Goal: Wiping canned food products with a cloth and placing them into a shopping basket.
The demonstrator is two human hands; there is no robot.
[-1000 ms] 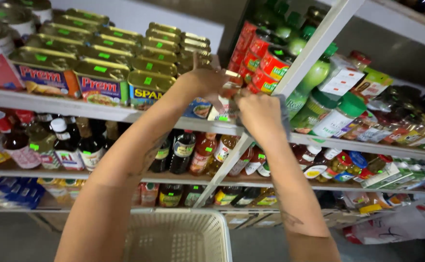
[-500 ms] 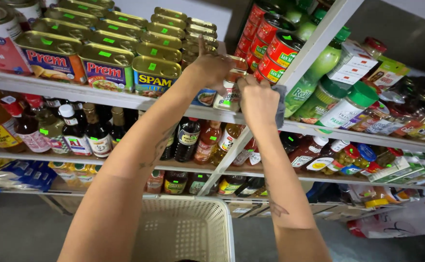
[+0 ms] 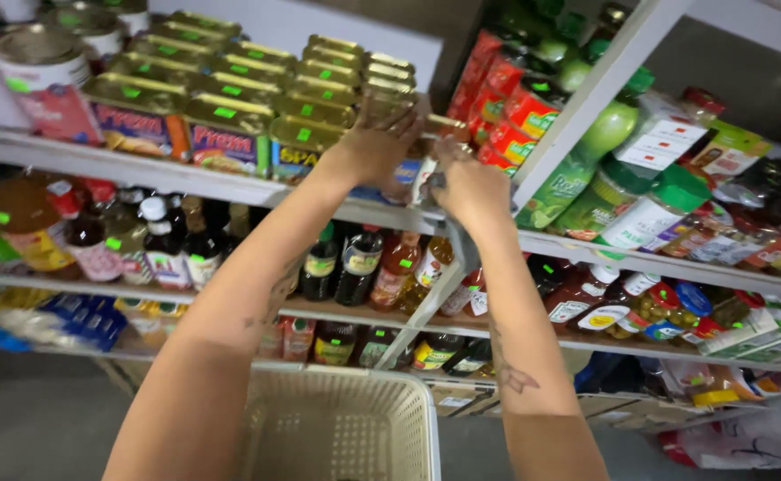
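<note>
— Shelving (image 3: 230, 183) first: white metal boards, the top one packed with rows of rectangular meat tins (image 3: 230, 134) with gold lids, bottles of sauce (image 3: 355, 267) on the board below, red cans (image 3: 506, 107) and green-lidded jars (image 3: 649, 209) to the right. A cream plastic basket (image 3: 346, 428) sits under the arms.

— And the hands?

— Both are up at the front edge of the top shelf. The left hand (image 3: 381, 138) lies over the last tin in the row (image 3: 390, 93), fingers curled down its near face; whether they are truly clamped on it, I cannot tell. The right hand (image 3: 470, 183) is just beside, closed around something small at the shelf lip, which its own fingers hide.

— How would such a tin handle?

— Heavy for its size, I judge, stiff and not fragile, though a drop could dent a corner. The lid and sides look smooth and glossy, so slippery. Best taken across the short sides, thumb on one wall and fingers on the other, away from the sharp lid rim.

— Small things?

— Green price stickers (image 3: 224, 113) dot the lids.
</note>
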